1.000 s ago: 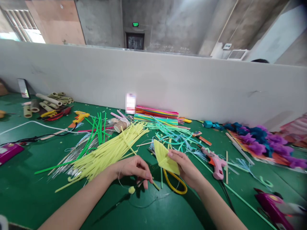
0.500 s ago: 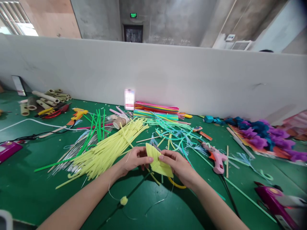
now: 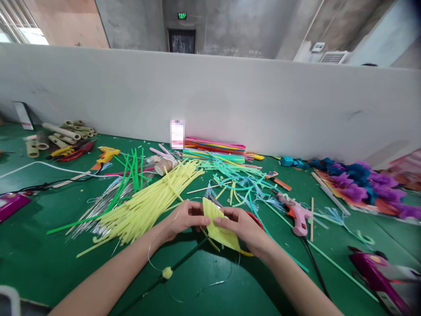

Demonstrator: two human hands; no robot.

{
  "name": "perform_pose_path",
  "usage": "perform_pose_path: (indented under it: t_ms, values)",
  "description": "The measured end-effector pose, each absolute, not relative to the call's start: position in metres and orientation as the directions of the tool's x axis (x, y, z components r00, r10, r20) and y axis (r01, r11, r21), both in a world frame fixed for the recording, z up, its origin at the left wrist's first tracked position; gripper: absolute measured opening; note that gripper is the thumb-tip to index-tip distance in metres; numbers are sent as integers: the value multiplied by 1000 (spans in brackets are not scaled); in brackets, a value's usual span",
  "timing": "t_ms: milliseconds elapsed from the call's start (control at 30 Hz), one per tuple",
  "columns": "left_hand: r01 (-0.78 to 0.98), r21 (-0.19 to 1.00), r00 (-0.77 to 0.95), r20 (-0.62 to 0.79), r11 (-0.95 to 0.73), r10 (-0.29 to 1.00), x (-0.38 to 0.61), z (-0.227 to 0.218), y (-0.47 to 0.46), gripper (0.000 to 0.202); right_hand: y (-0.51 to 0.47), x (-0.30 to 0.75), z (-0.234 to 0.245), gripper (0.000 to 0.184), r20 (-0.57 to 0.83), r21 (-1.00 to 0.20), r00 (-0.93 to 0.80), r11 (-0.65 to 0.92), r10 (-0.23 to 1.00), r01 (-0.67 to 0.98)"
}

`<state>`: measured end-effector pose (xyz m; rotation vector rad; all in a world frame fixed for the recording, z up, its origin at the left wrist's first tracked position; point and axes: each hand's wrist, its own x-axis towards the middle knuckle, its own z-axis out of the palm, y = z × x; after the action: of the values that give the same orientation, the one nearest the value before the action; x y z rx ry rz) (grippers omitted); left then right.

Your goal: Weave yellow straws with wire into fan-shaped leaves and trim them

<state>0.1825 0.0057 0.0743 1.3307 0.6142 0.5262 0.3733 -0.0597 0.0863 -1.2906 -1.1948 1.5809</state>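
Observation:
A yellow petal-like piece of chenille stems (image 3: 221, 232), ribbed and flat, is pinched between my two hands above the table. My left hand (image 3: 188, 219) grips its left edge with thumb and fingers; my right hand (image 3: 241, 226) has its thumb pressed on the right part. From below the piece a dark green stem (image 3: 187, 256) slants down to the left, with a small yellow tuft (image 3: 167, 272) near its lower part. Thin clear thread or wire (image 3: 217, 283) loops beneath my hands. Partly hidden behind my right hand are the red and yellow handles of a tool (image 3: 255, 220).
A bundle of yellow chenille stems (image 3: 148, 204) lies left, beside silver wires and green stems. Behind are turquoise stems (image 3: 226, 157) and a phone (image 3: 177, 134) against a white partition. A pink glue gun (image 3: 298, 215) and purple flowers (image 3: 355, 191) lie right; a yellow glue gun (image 3: 108, 154) lies far left.
The yellow piece has shifted slightly right and down, its lower tip turned a little. My right thumb has moved slightly on it. Both hands keep hold.

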Motion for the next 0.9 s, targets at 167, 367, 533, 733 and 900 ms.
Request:
perform_pose_path:
  t_ms: [167, 367, 533, 733, 900]
  values:
    - [77, 985, 732, -163, 157, 662, 181, 79, 6, 31, -61, 370, 90, 35, -279, -957, -221, -291, 934, -21]
    - [67, 983, 740, -165, 172, 652, 182, 80, 5, 32, -61, 367, 88, 32, -287, -949, -250, -310, 925, -57]
    - [-1, 980, 766, -127, 199, 630, 182, 78, 4, 31, -61, 366, 87, 29, -273, -945, -283, -311, 920, -99]
    - [-46, 969, 778, -117, 242, 617, 181, 73, 4, 32, -61, 366, 88, 34, -273, -938, -296, -321, 915, -128]
    - [-66, 961, 768, -123, 269, 629, 183, 73, 3, 32, -60, 367, 87, 33, -284, -933, -276, -331, 918, -141]
